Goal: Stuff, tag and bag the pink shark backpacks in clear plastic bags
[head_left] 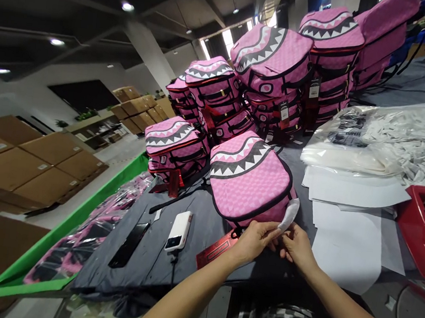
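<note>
Backpack [250, 180], pink with a shark mouth, lies on the worktop [152, 259] at centre frame; our left hand [255, 242] and right hand [298, 246], both pinched nearly shut, hold white tissue [289, 213] at its lower edge, near a red tag [218, 249].

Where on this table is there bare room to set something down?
Grey table cover shows bare between the white power bank and the pink shark-mouth backpack. White paper sheets beside the red tape dispenser look flat enough. Crowded: the white packets and stacked backpacks.
</note>
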{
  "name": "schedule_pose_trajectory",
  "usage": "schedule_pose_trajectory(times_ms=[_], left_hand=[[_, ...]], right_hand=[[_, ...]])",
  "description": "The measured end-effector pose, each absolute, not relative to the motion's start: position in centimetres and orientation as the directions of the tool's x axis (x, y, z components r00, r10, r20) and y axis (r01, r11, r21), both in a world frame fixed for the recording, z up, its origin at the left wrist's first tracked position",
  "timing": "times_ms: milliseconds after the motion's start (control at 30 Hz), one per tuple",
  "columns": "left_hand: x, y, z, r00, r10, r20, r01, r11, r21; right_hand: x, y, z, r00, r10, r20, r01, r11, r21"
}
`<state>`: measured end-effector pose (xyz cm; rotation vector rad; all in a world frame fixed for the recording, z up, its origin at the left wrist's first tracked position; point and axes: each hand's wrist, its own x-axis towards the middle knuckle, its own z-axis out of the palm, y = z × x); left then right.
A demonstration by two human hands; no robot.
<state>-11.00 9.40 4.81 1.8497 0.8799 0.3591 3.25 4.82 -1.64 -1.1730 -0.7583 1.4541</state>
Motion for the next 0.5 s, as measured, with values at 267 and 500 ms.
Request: schedule_pose_trajectory(times_ms=[267, 500], left_hand=[[-11.3, 9.4, 4.4, 0.652, 0.756, -0.049, 0.452, -0.337, 0.826], [-11.8, 9.2, 3.3, 0.688, 0.725, 0.030, 0.494, -0.498, 0.712]], right_hand=[[2.4, 2.4, -1.1, -0.290, 0.939, -0.183, -0.833, -0.342, -0.434], [3.8, 3.4, -1.1, -0.290, 0.956, -0.044, -0.942, -0.294, -0.162]])
